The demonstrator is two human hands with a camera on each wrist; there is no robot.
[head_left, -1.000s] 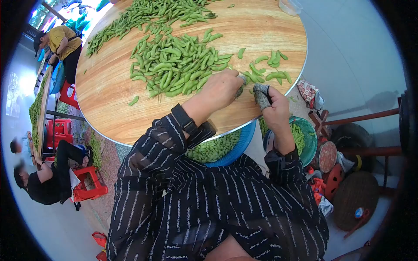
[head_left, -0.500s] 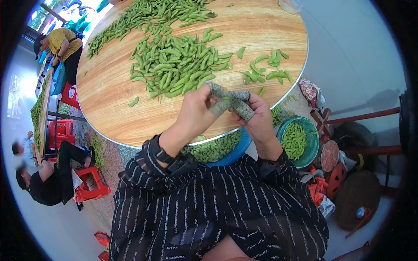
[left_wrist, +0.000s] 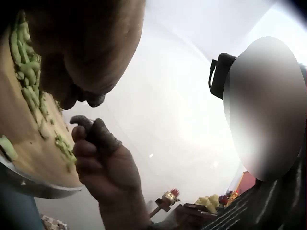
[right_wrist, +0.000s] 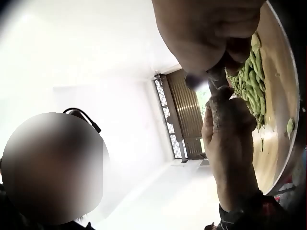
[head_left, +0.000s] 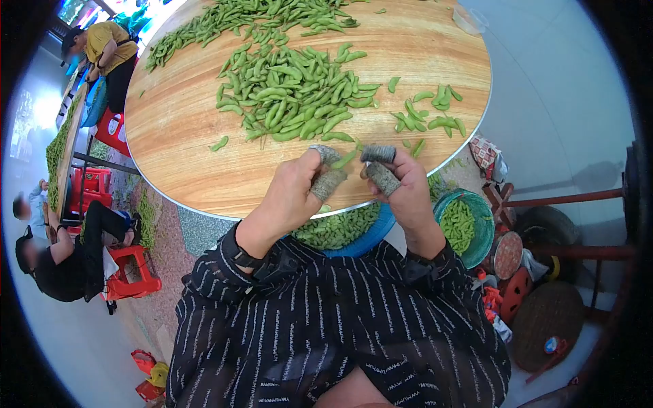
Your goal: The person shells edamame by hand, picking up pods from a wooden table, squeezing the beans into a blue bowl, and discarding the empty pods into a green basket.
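Note:
Over the near edge of the round wooden table (head_left: 183, 146), my left hand (head_left: 286, 194) pinches a green soybean pod (head_left: 344, 160) between thumb and forefinger. Grey fabric covers those two digits. My right hand (head_left: 410, 187) is just right of the pod, its similarly covered thumb and forefinger curled toward each other, with no pod showing between them. In the left wrist view the right hand (left_wrist: 108, 163) appears with fingers bent. Beyond both hands lies a heap of pods (head_left: 289, 95). Below the table edge, a blue basin (head_left: 386, 223) holds shelled green beans, partly hidden by my arms.
Several loose pods (head_left: 442, 122) lie at the table's right side, a clear plastic container (head_left: 471, 19) at its far edge. A green basket (head_left: 486, 216) of pods stands on the floor at right. Two people sit at left near red stools (head_left: 132, 272).
My left hand came back from beside the heap toward my right hand. Both hands met at a pod half a second ago; now they are slightly apart, the pod in my left hand.

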